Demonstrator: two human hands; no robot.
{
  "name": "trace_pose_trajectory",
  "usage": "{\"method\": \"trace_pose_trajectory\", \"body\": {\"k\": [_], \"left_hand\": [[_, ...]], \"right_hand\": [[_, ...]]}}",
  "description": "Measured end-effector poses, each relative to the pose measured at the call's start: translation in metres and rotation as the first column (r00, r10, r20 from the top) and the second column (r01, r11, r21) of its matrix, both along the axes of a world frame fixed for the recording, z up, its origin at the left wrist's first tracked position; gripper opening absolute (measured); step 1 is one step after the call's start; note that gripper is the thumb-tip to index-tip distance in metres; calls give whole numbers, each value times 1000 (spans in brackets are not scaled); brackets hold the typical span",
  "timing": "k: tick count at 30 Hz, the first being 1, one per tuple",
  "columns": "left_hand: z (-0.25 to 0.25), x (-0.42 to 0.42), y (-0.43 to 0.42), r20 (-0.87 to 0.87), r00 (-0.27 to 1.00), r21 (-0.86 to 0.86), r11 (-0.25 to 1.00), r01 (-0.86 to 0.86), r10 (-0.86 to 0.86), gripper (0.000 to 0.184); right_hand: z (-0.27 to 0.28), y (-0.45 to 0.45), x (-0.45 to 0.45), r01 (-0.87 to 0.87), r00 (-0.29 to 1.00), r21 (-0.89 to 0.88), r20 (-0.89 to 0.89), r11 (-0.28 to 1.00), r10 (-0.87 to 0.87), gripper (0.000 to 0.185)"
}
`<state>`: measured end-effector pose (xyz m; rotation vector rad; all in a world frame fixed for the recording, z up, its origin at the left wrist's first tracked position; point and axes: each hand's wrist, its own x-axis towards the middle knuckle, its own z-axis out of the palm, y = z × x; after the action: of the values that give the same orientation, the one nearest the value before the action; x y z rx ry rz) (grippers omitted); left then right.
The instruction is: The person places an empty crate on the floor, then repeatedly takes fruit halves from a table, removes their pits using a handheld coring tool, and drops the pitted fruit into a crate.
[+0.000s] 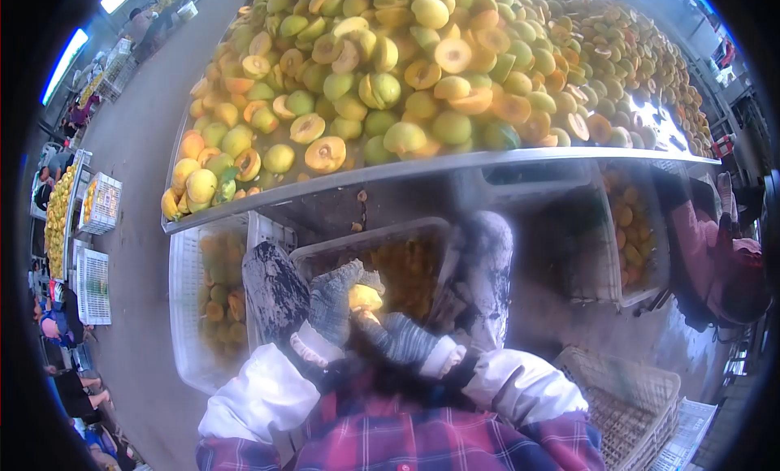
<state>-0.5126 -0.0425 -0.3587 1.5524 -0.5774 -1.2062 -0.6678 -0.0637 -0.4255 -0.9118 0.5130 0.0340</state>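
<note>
My left hand point(331, 299), in a grey knitted glove, is closed around a yellow peach point(366, 297) above my lap. My right hand point(400, 336), gloved the same way, is closed just below the fruit, its fingertips at the peach's lower side. Whatever the right fingers grip is hidden. Between my knees, under the hands, stands a tub point(435, 224) with yellow fruit pieces in it. Ahead is a metal-edged table point(366, 175) heaped with whole and halved peaches point(325, 153), some showing their pit hollows.
A white crate point(187, 308) holding peaches stands by my left leg. Another crate point(613, 252) with fruit is under the table at right. An open plastic crate point(621, 390) sits on the floor at lower right. A person point(703, 256) in pink sits to the right; other people work far left.
</note>
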Motion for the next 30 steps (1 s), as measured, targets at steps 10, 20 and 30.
{"method": "trace_pose_trajectory", "body": {"k": [10,20,30], "left_hand": [[11,-10,1,32,985,-251,955,-156,169,30],[-9,9,17,-650,757,10,996,-86,72,54],[6,-15,32,-763,563,52,899,-435,317,52]], "right_hand": [[-13,4,10,42,745,385,602,922,-285,29],[31,14,9,125,991,43,-43,991,-123,32],[12,24,-4,257,960,-842,281,475,-23,62]]}}
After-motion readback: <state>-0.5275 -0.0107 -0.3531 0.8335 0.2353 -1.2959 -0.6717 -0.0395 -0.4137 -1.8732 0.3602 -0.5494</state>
